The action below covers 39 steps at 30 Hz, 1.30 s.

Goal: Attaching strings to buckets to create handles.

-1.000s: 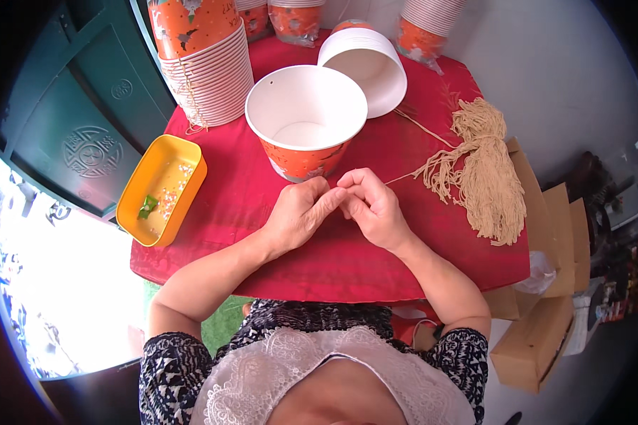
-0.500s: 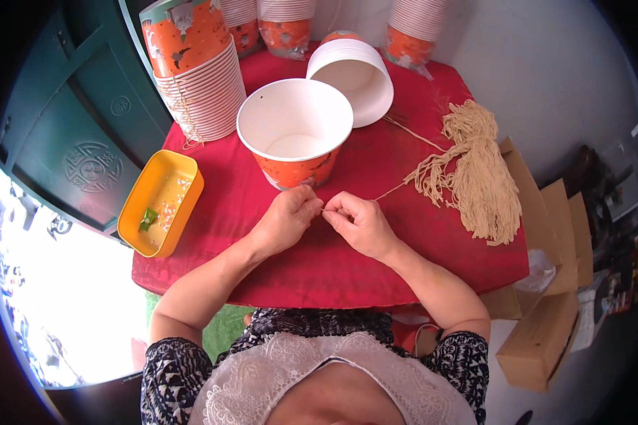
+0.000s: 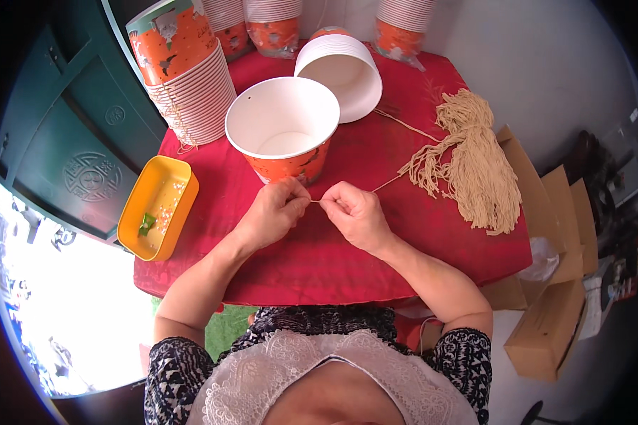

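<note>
My left hand (image 3: 273,211) and my right hand (image 3: 354,212) rest on the red tablecloth (image 3: 319,255), both pinching one thin beige string (image 3: 314,201) stretched taut between their fingertips. The string's free end runs on past my right hand to the right (image 3: 386,183). Just beyond my hands stands an upright orange paper bucket (image 3: 285,134) with a white inside. A bundle of beige strings (image 3: 471,166) lies on the cloth to the right.
A stack of white and orange buckets (image 3: 191,85) lies tilted at the back left, another bucket (image 3: 342,67) lies on its side behind the upright one. A yellow tray (image 3: 157,205) sits at the left edge. Cardboard boxes (image 3: 546,326) stand right of the table.
My hands have drawn slightly apart, pulling the string taut between them. The view has shifted a little, so the table sits lower in the frame.
</note>
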### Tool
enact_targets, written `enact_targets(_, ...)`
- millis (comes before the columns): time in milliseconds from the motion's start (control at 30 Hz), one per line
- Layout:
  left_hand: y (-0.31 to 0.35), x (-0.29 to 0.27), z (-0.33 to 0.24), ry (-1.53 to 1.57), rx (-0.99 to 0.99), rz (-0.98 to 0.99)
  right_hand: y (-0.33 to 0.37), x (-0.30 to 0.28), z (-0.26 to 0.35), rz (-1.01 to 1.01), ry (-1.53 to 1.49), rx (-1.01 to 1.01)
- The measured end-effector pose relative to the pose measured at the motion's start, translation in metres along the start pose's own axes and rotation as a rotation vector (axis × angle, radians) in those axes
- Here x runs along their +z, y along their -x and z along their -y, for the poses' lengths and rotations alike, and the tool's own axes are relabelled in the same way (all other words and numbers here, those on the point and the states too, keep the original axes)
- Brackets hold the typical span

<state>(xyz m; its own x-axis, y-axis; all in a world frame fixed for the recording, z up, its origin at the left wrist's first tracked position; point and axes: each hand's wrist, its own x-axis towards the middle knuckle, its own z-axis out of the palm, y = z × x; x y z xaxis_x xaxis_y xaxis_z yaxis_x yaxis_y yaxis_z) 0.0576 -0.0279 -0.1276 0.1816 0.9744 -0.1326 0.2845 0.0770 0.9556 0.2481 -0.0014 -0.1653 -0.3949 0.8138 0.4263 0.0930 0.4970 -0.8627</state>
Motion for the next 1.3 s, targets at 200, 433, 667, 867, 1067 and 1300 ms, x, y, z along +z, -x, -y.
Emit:
enact_targets(200, -0.004, -0.005, 0.006, -0.207, 0.150, -0.130, -0.010, -0.015, 0.005, -0.200, -0.081, -0.024)
enact_targets(433, -0.003, -0.002, 0.006, -0.219, 0.193, -0.144, -0.025, -0.020, 0.026, -0.302, -0.013, -0.071)
enact_targets(667, -0.003, 0.000, 0.006, -0.249, 0.215, -0.168, -0.038, -0.014, 0.026, -0.299, -0.055, -0.043)
enact_targets(867, -0.004, 0.000, 0.013, -0.250, 0.289, -0.173, -0.046, -0.008, 0.022, -0.295, -0.082, -0.058)
enact_targets(1067, -0.003, -0.001, 0.012, -0.237, 0.275, -0.163, -0.049, -0.005, 0.019, -0.298, -0.053, -0.096)
enact_targets(1300, -0.002, -0.001, 0.010, -0.223, 0.285, -0.162, -0.053, -0.001, 0.016, -0.298, -0.064, -0.089)
